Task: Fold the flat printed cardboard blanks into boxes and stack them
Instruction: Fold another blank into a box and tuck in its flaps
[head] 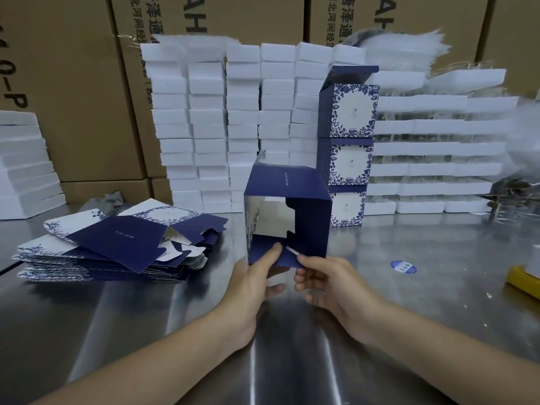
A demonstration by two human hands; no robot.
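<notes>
Standing open-ended on the steel table (409,258), the half-folded box (287,206) is gripped by the left hand (257,283) and, seemingly, pinched at its flap by the right hand (324,283).

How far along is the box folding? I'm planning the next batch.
Done: three folded boxes stacked at the back. In hand: both hands, left hand and right hand, hold a half-formed box, its end flaps open. Left: a pile of flat blanks.

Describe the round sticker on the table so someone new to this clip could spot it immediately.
Start at the shiny steel table. To the right of the person's right hand lies a small round blue-and-white sticker, flat on the metal. It is the only circular thing there; the nearby yellow object sits further right, at the frame edge.
</notes>
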